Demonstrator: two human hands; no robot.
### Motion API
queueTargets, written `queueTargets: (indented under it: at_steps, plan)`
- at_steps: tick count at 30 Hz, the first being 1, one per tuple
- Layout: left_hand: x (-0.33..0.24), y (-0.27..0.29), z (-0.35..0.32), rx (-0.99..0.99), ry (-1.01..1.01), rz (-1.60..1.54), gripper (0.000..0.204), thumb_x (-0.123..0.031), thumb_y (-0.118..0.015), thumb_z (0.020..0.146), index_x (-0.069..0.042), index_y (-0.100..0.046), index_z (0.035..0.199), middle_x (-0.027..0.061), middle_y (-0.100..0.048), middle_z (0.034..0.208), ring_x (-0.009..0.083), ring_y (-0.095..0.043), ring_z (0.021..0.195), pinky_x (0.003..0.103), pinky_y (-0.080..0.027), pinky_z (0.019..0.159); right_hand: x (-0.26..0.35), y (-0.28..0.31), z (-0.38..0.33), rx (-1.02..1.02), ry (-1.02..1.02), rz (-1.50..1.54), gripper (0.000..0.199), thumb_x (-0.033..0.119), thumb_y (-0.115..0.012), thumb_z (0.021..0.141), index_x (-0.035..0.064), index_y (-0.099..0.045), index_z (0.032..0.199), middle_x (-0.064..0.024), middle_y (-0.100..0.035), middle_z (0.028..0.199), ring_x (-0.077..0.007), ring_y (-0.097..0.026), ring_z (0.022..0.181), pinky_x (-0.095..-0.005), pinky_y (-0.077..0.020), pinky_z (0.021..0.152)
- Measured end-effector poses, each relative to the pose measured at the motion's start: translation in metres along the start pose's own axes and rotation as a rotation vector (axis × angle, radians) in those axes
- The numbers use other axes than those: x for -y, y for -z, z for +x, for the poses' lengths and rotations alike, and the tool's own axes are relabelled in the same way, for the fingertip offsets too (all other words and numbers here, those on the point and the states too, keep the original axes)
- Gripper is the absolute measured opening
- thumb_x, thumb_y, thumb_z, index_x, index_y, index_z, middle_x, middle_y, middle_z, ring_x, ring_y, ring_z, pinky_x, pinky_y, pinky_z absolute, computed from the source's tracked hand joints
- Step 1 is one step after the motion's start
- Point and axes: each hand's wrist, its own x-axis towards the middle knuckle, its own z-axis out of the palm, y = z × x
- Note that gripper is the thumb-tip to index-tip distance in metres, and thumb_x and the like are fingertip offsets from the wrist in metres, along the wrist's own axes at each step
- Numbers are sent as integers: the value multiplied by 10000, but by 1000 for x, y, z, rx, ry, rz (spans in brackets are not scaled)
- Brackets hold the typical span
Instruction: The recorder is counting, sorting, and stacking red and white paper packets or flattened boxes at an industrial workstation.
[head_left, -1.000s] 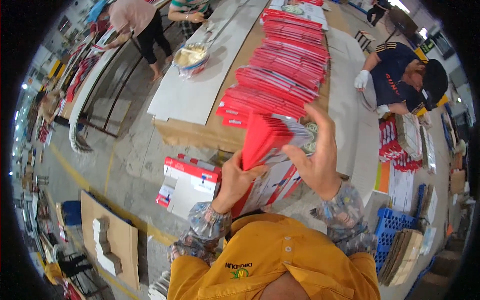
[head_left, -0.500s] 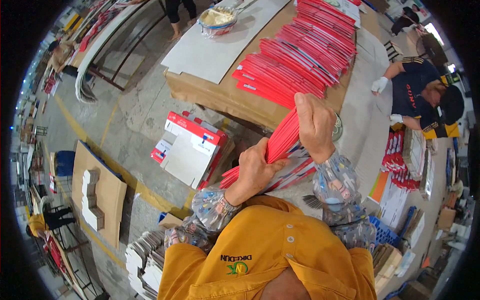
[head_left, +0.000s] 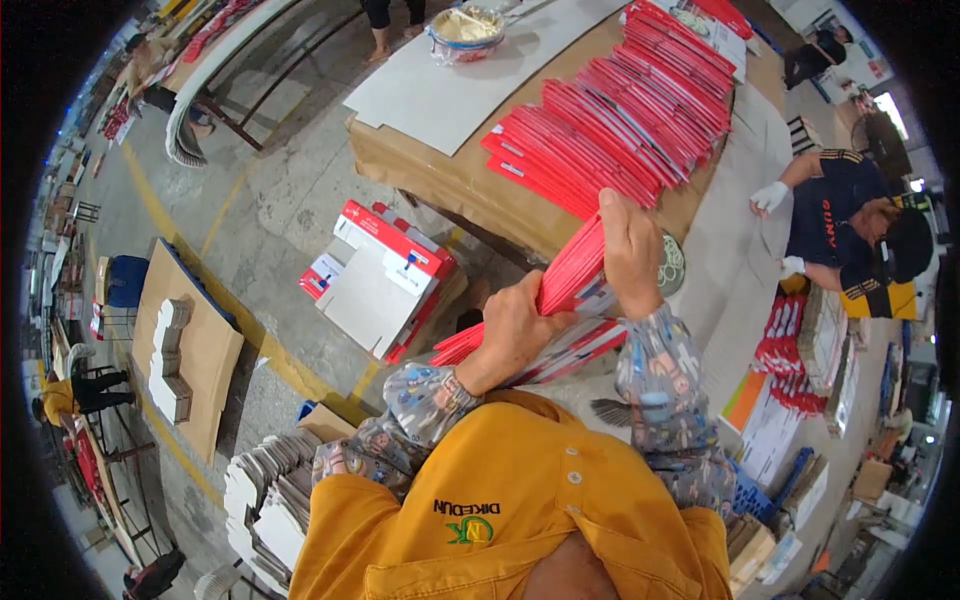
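A sheaf of red printed cardboard sheets point(head_left: 575, 275) is gripped in front of my chest, its edges fanned. My left hand point(head_left: 512, 332) is closed round its lower left part, with the thumb across the near side. My right hand point(head_left: 630, 250) clasps the upper right end, thumb up along the edge. Just beyond my hands, a long overlapping row of similar red sheets point(head_left: 610, 130) lies on the brown-covered table point(head_left: 440, 175). The printed underside of the sheaf shows partly below my hands.
A bowl of cream-coloured paste point(head_left: 466, 30) stands on grey board at the table's far left. Red and white flattened boxes point(head_left: 385, 280) are stacked to the left. White cut pieces point(head_left: 170, 360) rest on brown cardboard. A co-worker with white gloves point(head_left: 768, 197) is at the right.
The view has shifted, so the table and its red sheets appear slightly further right. Both my hands keep their hold on the red sheaf with little change.
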Motion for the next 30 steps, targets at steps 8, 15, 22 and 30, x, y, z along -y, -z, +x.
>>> queueTargets:
  at_steps: [8,15,22,30]
  plan:
    - [-16,11,-9,-12,-81,-3,428,-203,-808,667,-8,-603,989,178,-651,790,274,-641,701,357,-483,641,15,22,-3,-15,91,162,347,227,-460,940,11,-548,682,-179,-551,663,-371,-550,613,-430,-401,552]
    - [-6,56,8,-110,-306,-113,384,-149,-805,720,-6,-605,1015,59,-660,861,116,-599,793,268,-475,713,38,90,-1,-10,316,412,413,332,-564,900,-30,-575,1099,-175,-584,1067,-312,-563,964,-379,-434,861]
    - [7,68,55,-174,-337,-153,391,-170,-810,630,-38,-608,938,125,-617,834,313,-587,771,369,-460,677,40,70,8,-10,475,34,421,332,-634,837,23,-594,1121,-153,-552,1146,-313,-523,987,-420,-408,879]
    - [17,86,104,-206,-372,-130,375,-181,-816,618,-34,-599,887,122,-597,777,319,-582,723,371,-453,653,35,31,47,8,518,-40,396,295,-656,814,70,-607,1135,-150,-532,1169,-315,-509,1004,-422,-411,874]
